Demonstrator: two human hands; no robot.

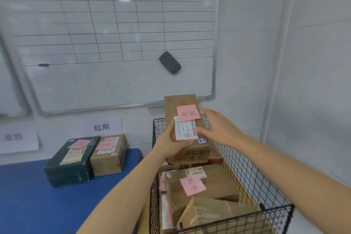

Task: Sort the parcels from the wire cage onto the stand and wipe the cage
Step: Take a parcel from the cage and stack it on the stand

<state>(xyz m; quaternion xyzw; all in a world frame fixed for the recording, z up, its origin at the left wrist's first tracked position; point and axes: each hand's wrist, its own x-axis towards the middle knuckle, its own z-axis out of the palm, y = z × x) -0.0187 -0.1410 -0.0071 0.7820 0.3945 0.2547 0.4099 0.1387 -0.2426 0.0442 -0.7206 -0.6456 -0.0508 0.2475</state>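
head view, frame centre: left hand (171,143) grips a brown parcel (185,125) above the wire cage (245,169); right hand (218,129), fingers spread, touches its side.

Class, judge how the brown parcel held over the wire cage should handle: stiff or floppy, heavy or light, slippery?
Probably stiff: the brown parcel shows square edges. Likely fairly light, since the left hand seems to grip it alone while the right hand lies open beside it. Its pink note looks apt to peel off.
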